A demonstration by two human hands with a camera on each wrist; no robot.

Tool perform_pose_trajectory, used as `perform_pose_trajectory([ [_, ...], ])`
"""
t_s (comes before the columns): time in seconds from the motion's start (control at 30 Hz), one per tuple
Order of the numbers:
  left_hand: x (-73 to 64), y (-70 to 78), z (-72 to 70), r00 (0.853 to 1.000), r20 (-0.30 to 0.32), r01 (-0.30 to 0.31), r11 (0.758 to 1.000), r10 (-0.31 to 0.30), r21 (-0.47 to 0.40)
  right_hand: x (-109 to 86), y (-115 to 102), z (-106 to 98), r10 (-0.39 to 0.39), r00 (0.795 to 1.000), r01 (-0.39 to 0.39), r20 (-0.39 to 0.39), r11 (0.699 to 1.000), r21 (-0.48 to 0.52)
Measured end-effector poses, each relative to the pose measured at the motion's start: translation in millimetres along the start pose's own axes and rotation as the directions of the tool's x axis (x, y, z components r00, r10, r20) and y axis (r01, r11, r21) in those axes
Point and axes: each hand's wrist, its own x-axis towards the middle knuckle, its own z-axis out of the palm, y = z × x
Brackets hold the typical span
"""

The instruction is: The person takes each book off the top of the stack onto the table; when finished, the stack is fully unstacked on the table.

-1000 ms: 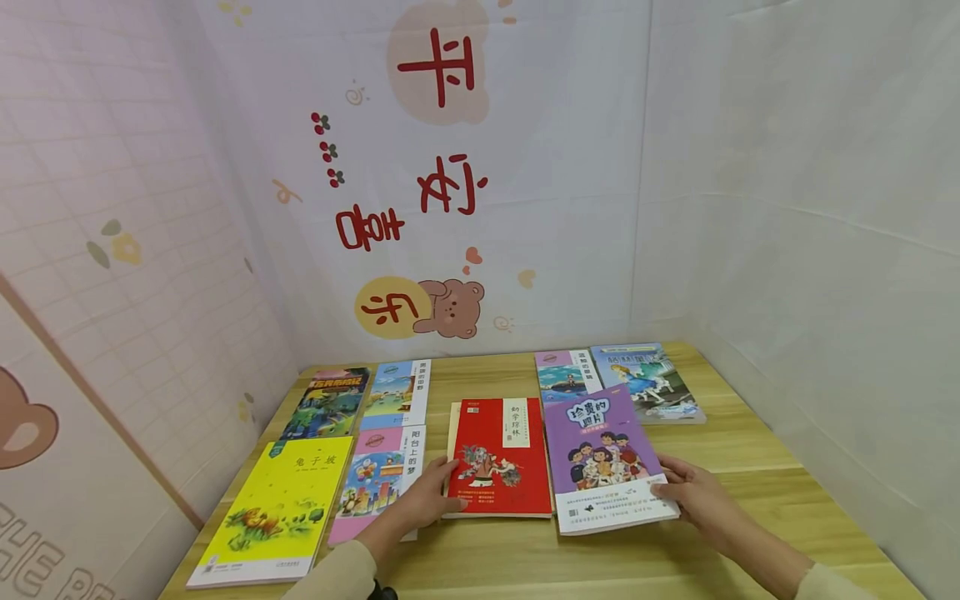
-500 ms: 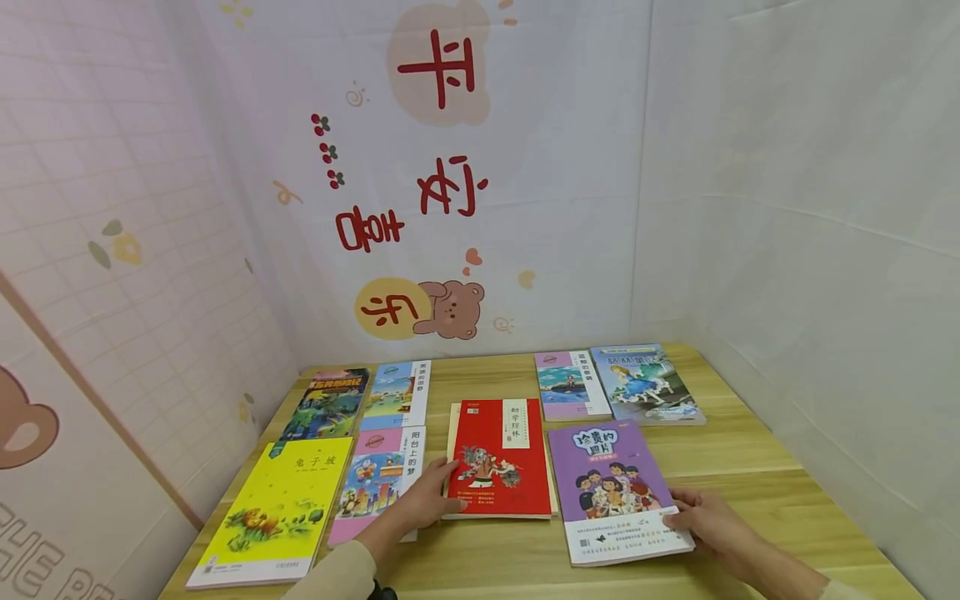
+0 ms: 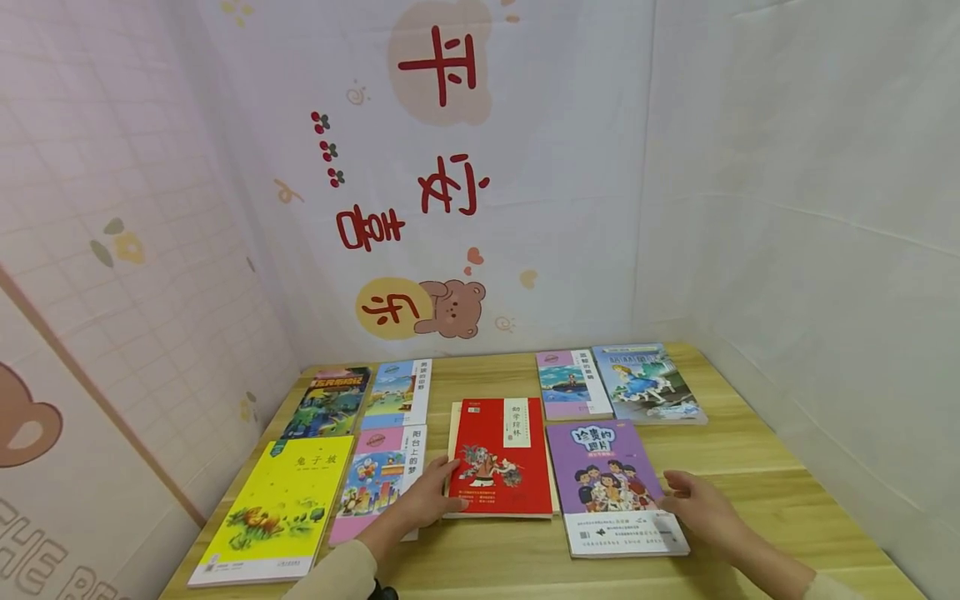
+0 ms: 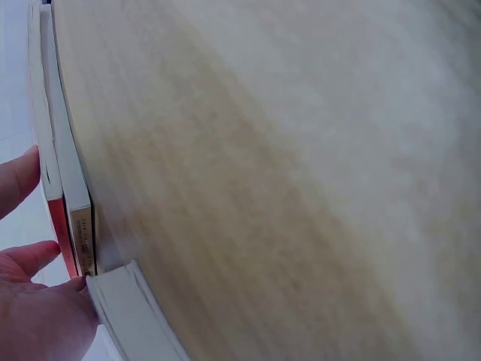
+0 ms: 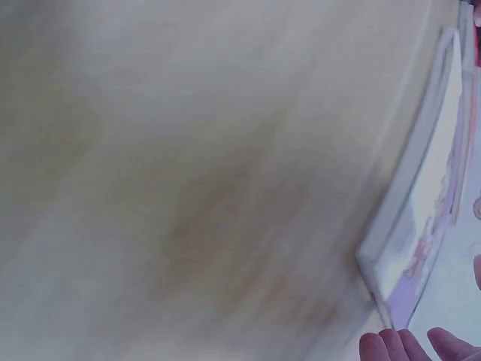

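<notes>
In the head view a red book (image 3: 502, 458) lies in the middle of the table on top of another book, whose pale edges peek out. My left hand (image 3: 431, 493) rests at its lower left side, thumb and a finger touching the cover. The left wrist view shows the stacked edges of the two books (image 4: 64, 165) beside that hand. To the right, a purple book (image 3: 615, 492) with cartoon children lies flat. My right hand (image 3: 697, 510) is at its right edge, fingers extended; whether they touch it I cannot tell.
On the left lie a yellow book (image 3: 270, 508), a pink book (image 3: 378, 483), a dark green book (image 3: 327, 402) and a light blue book (image 3: 400, 392). Two more, a pink-and-blue book (image 3: 572, 383) and a blue storybook (image 3: 648, 383), lie at the back right. White printed cloth surrounds the table.
The purple book has come down toward me and slightly right, uncovering the books behind it, and now lies flat. My right hand has let go of it. The left hand stays put.
</notes>
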Motion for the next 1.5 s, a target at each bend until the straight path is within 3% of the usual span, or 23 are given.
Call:
perform_pose_trajectory([
  [0.07,0.2,-0.2,-0.5,1.0,-0.002,0.002,1.0,-0.002,-0.001,0.7,-6,0,-0.02,1.0,0.019,-0.024,0.999,-0.034],
  [0.17,0.1,-1.0,-0.5,1.0,0.001,-0.002,1.0,0.002,-0.003,3.0,-17,2,-0.02,0.999,0.02,-0.029,1.0,-0.006],
  [0.4,0.5,-3.6,0.9,1.0,-0.002,0.006,1.0,-0.006,-0.001,12.8,-37,22,-0.012,1.0,0.011,0.006,0.987,0.161],
  [0.77,0.5,-7.5,1.5,1.0,-0.009,0.008,1.0,-0.008,-0.007,30.8,-64,60,-0.005,0.999,-0.006,0.031,0.949,0.316],
  [1.03,-0.4,-6.4,0.8,1.0,-0.018,0.006,1.0,-0.006,-0.019,40.0,-81,90,-0.036,0.999,0.02,0.039,0.934,0.357],
  [1.3,1.4,-4.6,0.9,1.0,-0.026,-0.004,1.0,0.004,-0.006,46.6,-91,110,-0.013,0.999,-0.006,0.05,0.935,0.354],
  [1.5,2.7,-4.6,0.3,0.999,-0.024,-0.021,1.0,0.021,-0.004,51.5,-94,119,0.021,0.998,-0.043,0.06,0.919,0.392],
])
